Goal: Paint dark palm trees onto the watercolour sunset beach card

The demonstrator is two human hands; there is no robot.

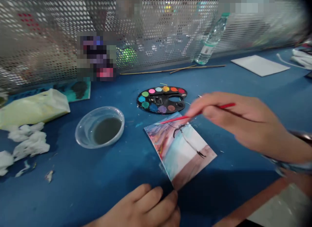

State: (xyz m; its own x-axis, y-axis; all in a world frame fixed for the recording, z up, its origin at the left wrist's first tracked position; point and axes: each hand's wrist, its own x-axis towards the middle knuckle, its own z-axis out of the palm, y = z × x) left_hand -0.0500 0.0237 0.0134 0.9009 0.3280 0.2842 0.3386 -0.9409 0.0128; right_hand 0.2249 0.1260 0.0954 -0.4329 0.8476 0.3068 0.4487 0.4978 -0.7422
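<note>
My right hand (234, 119) is closed in a pinch around a thin red paintbrush (174, 119), above the upper part of a small painting (180, 158). The painting has blue, red, white and brown areas with dark strokes, and lies tilted on the table. My left hand (148, 207) rests at its near corner, fingers curled together; the thumb and anything under the fingers are hidden. Just beyond the painting lies a black palette (156, 100) with several paint colours. A clear plastic bowl (81, 136) of dark water (107, 130) stands to the left.
Crumpled tissues (32, 140) and a pale yellow packet (36, 106) lie left on the blue table (97, 181). A perforated metal screen (156, 32) borders the back. Before it are thin sticks (151, 71), a water bottle (211, 41) and a white panel (259, 65).
</note>
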